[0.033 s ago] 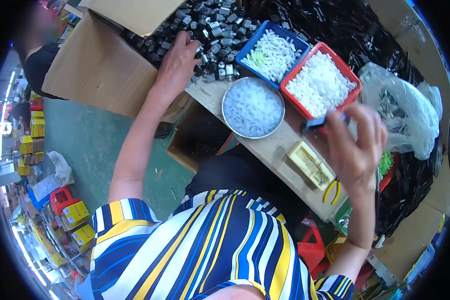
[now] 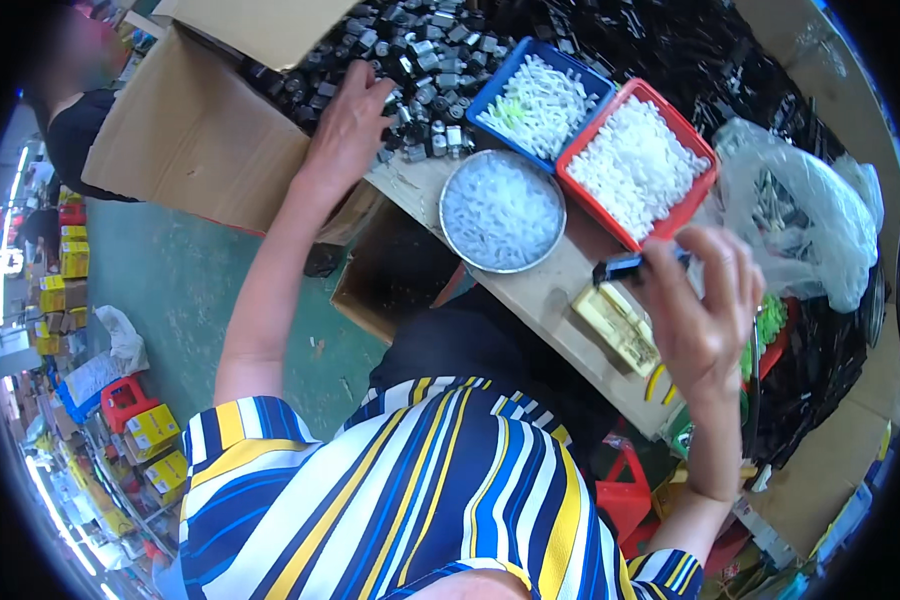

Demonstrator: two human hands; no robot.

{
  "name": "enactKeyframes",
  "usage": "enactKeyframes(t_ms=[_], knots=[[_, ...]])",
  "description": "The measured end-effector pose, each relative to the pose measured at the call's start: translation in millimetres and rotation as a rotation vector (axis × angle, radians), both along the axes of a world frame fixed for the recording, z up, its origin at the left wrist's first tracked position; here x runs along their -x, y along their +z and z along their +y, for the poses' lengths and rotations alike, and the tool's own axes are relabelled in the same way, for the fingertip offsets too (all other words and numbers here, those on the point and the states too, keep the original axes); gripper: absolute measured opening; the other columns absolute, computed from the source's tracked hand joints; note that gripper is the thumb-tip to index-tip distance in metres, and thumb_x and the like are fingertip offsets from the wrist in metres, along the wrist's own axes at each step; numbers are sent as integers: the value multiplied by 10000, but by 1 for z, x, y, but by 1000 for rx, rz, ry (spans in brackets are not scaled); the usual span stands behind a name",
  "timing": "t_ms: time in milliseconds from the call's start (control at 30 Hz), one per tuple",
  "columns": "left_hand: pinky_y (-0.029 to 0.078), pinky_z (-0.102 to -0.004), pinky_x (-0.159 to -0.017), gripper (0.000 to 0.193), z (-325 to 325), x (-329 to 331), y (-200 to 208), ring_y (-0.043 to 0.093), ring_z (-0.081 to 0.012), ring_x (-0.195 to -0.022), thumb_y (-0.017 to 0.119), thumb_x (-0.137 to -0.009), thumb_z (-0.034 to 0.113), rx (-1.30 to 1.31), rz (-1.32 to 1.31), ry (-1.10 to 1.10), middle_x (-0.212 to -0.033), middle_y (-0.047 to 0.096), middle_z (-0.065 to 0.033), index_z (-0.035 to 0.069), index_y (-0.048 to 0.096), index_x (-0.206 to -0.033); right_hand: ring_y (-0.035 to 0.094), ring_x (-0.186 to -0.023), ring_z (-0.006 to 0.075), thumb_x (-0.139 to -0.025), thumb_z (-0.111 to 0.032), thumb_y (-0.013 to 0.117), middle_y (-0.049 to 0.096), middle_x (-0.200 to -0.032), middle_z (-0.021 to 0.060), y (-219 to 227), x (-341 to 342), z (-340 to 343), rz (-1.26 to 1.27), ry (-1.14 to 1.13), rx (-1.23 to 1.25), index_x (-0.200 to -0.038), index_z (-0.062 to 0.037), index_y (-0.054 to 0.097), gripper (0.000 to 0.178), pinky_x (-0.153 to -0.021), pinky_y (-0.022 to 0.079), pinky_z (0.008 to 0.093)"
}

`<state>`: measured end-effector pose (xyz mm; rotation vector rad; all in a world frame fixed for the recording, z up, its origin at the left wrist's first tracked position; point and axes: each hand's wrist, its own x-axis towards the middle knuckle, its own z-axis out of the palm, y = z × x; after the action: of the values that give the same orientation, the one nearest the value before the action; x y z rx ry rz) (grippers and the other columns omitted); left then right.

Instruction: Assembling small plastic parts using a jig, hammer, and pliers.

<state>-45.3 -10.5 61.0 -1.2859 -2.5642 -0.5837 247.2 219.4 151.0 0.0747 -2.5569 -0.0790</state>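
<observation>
At the far left of the table, my left hand (image 2: 348, 135) rests over a heap of small black and silver block-shaped parts (image 2: 435, 55). Its fingers are bent and slightly apart, the tips among the pieces; I see nothing held. My right hand (image 2: 698, 300) pinches a small black oblong part (image 2: 618, 268) between thumb and fingers, above the far end of a cream-coloured fixture block (image 2: 617, 328). Part of that black piece is covered by the fingers. Yellow-handled pliers (image 2: 660, 383) lie beside the block, partly behind my right hand.
A round metal bowl (image 2: 444, 215) of translucent pieces stands near a blue tray (image 2: 485, 118) and a red tray (image 2: 708, 185) of white pieces. A clear plastic bag (image 2: 830, 230) lies right, before heaped black parts (image 2: 660, 50). An open carton (image 2: 200, 130) stands left; another person (image 2: 80, 140) is beyond.
My right hand has come slightly down and left with the black part, from beside the red tray to above the cream block. My left hand stays at the heap.
</observation>
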Motion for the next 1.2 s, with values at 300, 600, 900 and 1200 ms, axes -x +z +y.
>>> enactKeyframes(t_ms=[300, 600, 900, 1200], knots=[[463, -440, -773, 244, -11, 22, 5, 576, -405, -940, 642, -767, -121, 118, -4, -184, -991, 526, -187, -25, 574, -981, 578, -880, 254, -823, -114, 709, 573, -878, 74, -71, -77, -6, -381, -250, 403, -955, -75, 622, 163, -772, 404, 398], [503, -447, -786, 235, -10, 17, 3, 617, -395, -952, 674, -780, -96, 131, 33, -144, -1047, 581, -175, -27, 641, -1002, 577, -875, 289, -819, -85, 702, 557, -871, 105, -97, -65, -1, -370, -235, 611, -962, -52, 604, 176, -743, 420, 409], [516, -427, -798, 285, -9, 9, 6, 636, -382, -953, 670, -765, -96, 19, 67, -102, -1061, 595, -160, -19, 649, -1039, 599, -807, 310, -795, -62, 721, 572, -848, 116, -102, -65, -4, -266, -233, 750, -887, -18, 624, 141, -672, 461, 413], [516, -512, -746, 112, -10, 8, 4, 609, -465, -909, 662, -830, -5, 114, 126, -37, -1008, 569, -240, -33, 589, -910, 584, -822, 294, -830, -81, 723, 570, -895, 140, -106, -78, -8, -196, -269, 819, -974, -2, 641, 183, -717, 470, 404]])
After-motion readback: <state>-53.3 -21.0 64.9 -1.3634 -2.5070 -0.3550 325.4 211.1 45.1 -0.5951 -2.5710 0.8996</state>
